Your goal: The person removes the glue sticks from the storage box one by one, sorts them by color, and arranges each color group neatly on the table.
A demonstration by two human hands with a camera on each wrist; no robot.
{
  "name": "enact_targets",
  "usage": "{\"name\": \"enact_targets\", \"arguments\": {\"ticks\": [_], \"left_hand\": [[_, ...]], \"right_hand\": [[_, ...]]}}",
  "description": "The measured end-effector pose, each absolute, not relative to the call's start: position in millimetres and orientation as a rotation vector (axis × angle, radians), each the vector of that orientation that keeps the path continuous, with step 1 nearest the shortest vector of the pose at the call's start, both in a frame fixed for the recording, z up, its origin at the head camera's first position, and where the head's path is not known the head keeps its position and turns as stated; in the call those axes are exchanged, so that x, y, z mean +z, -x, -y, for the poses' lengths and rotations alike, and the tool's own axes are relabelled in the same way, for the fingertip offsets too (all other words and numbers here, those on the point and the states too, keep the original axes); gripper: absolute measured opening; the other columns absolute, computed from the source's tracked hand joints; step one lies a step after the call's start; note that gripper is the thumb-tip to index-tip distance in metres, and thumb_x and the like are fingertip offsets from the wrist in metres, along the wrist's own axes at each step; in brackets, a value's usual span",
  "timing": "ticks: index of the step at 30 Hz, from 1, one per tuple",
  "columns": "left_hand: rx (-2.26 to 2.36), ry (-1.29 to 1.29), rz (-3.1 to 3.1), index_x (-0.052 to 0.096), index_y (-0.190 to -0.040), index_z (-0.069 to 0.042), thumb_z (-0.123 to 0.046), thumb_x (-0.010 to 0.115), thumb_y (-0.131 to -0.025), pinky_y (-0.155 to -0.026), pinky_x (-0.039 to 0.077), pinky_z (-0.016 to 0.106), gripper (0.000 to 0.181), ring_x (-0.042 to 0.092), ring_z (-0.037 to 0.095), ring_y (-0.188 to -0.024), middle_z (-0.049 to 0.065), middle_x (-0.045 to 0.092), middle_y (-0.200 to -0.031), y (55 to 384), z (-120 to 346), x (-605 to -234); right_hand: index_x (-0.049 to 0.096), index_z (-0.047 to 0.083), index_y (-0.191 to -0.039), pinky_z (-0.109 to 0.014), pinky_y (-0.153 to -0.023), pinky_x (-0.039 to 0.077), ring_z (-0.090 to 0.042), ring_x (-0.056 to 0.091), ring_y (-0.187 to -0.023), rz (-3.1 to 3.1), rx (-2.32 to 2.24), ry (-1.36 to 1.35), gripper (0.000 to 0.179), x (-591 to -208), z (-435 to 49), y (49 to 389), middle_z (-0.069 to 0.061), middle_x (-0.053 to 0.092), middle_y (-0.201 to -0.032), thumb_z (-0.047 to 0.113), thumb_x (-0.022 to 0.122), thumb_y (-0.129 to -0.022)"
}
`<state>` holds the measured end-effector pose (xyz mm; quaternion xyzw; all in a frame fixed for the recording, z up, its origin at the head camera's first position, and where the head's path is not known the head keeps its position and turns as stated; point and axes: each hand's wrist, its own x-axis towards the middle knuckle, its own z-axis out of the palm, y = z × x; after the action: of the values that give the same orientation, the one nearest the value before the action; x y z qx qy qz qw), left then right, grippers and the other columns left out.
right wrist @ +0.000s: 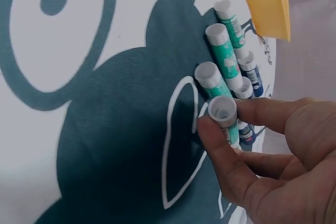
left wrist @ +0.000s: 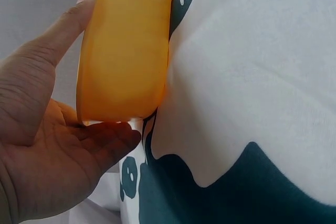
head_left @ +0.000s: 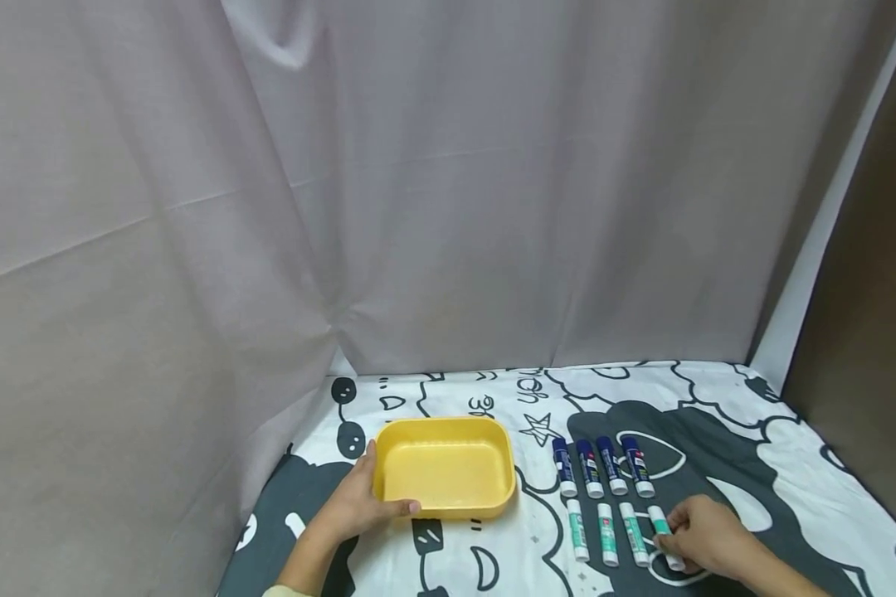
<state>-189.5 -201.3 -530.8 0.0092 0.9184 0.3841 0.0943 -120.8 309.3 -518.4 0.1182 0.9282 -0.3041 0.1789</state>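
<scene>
A shallow yellow tray [head_left: 445,468] lies on the patterned cloth. My left hand [head_left: 361,495] holds it at the left end, thumb along one side and fingers at another; in the left wrist view the hand [left wrist: 47,145] spans the corner of the tray [left wrist: 126,51]. To the right, my right hand [head_left: 705,535] pinches the rightmost green-and-white glue stick [head_left: 659,521] between thumb and fingertips. The right wrist view shows this glue stick [right wrist: 222,109] end-on, with its hollow white base towards the camera. Other green glue sticks [head_left: 607,535] lie beside it in a row.
Behind the green row lies a row of dark blue glue sticks [head_left: 588,467] with white ends. A black-and-white printed cloth [head_left: 523,547] covers the surface. Grey curtain [head_left: 448,207] hangs along the back and left, and a brown panel [head_left: 866,332] stands at the right.
</scene>
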Motion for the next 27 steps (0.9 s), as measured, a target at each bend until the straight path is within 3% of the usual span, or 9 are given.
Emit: {"name": "enact_targets", "arguments": {"ticks": [4,11,17,23,27], "left_hand": [[1.124,0.022,-2.728,0.012,-0.177,-0.001,-0.052,0.105,-0.070,-0.128,0.038,0.072,0.151,0.045,0.051,-0.158,0.029,0.034,-0.177,188.2,204.8,-529.7],[1.135,0.007,-2.714,0.011,-0.177,-0.002,-0.052,0.105,-0.070,-0.128,0.038,0.072,0.151,0.045,0.050,-0.157,0.029,0.034,-0.177,184.1,209.2,-532.0],[1.180,-0.004,-2.704,0.008,-0.178,-0.004,-0.053,0.103,-0.072,-0.128,0.039,0.072,0.150,0.047,0.049,-0.155,0.029,0.034,-0.177,181.2,213.6,-534.5],[1.188,-0.139,-2.705,0.003,-0.178,-0.004,-0.057,0.096,-0.082,-0.128,0.037,0.073,0.144,0.043,0.053,-0.157,0.033,0.033,-0.176,184.1,220.5,-530.3],[1.131,-0.159,-2.742,0.003,-0.178,-0.008,-0.063,0.085,-0.091,-0.126,0.036,0.077,0.132,0.039,0.057,-0.159,0.035,0.029,-0.176,185.6,224.6,-520.3]], "right_hand": [[0.073,-0.001,-0.089,-0.026,-0.055,0.061,-0.011,0.071,-0.060,-2.669,-0.841,-0.314,0.021,-524.1,-303.7,123.5,-0.004,0.068,-0.072,0.012,0.088,-0.091],[0.071,-0.009,-0.104,-0.026,-0.055,0.060,-0.014,0.068,-0.062,-2.666,-0.770,-0.383,0.031,-535.8,-297.5,120.1,-0.007,0.065,-0.075,0.011,0.089,-0.090],[0.070,-0.010,-0.107,-0.028,-0.055,0.058,-0.014,0.068,-0.060,-2.707,-0.744,-0.337,0.037,-537.3,-294.6,119.6,-0.006,0.066,-0.074,0.014,0.091,-0.089],[0.070,-0.011,-0.109,-0.029,-0.056,0.059,-0.014,0.070,-0.060,-2.709,-0.760,-0.338,0.041,-530.7,-293.2,121.7,-0.006,0.067,-0.075,0.021,0.089,-0.093],[0.070,-0.015,-0.114,-0.034,-0.059,0.058,-0.017,0.068,-0.066,-2.761,-0.706,-0.290,0.056,-522.5,-294.8,124.7,-0.007,0.068,-0.080,0.036,0.085,-0.098]]}}
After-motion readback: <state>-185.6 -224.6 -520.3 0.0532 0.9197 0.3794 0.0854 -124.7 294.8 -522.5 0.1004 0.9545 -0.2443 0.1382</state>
